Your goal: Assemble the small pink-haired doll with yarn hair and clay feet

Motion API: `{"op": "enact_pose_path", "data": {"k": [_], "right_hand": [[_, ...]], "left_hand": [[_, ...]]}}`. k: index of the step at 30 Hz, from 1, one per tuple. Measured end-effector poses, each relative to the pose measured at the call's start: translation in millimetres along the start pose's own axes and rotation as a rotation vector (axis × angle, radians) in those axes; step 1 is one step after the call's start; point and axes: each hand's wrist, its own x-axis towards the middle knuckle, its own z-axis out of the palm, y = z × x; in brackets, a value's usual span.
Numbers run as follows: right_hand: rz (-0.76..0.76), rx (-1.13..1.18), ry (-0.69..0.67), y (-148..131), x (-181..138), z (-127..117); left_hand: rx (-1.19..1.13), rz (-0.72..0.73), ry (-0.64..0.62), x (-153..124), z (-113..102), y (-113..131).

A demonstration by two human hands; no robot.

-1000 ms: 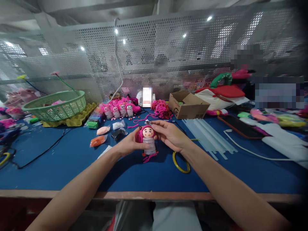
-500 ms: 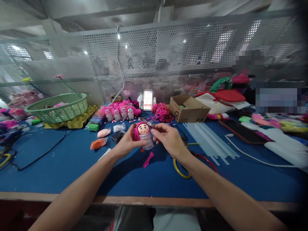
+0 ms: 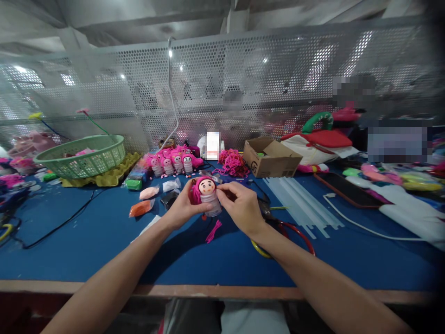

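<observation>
A small doll (image 3: 209, 198) with pink yarn hair and a ribbed, clear-looking body is upright above the blue table. My left hand (image 3: 184, 204) is wrapped round its left side, thumb across the front. At the doll's right side, by the head, my right hand (image 3: 240, 202) has thumb and forefinger pinched together; whatever lies between them is too small or hidden to make out. Below the doll lies a short bundle of pink yarn (image 3: 213, 231). Scissors with red and yellow handles (image 3: 298, 232) rest partly under my right forearm.
Several finished-looking dolls (image 3: 174, 163) stand at the back beside a pink yarn heap (image 3: 232, 162). A cardboard box (image 3: 274, 163), translucent strips (image 3: 302, 204) and a phone (image 3: 347, 189) lie to the right. Clay packets (image 3: 141, 208) and a green basket (image 3: 83, 157) are left.
My right hand has shifted slightly left, its pinched fingers now against the side of the doll's head. My left hand keeps its hold on the doll.
</observation>
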Motion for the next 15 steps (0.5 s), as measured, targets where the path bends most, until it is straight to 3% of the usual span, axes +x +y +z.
{"op": "enact_pose_path", "data": {"k": [15], "right_hand": [[-0.128,-0.053,0.007,-1.8,-2.5,-2.5]], "left_hand": [[-0.006,0.011,0.035,0.0,1.1,2.1]]}}
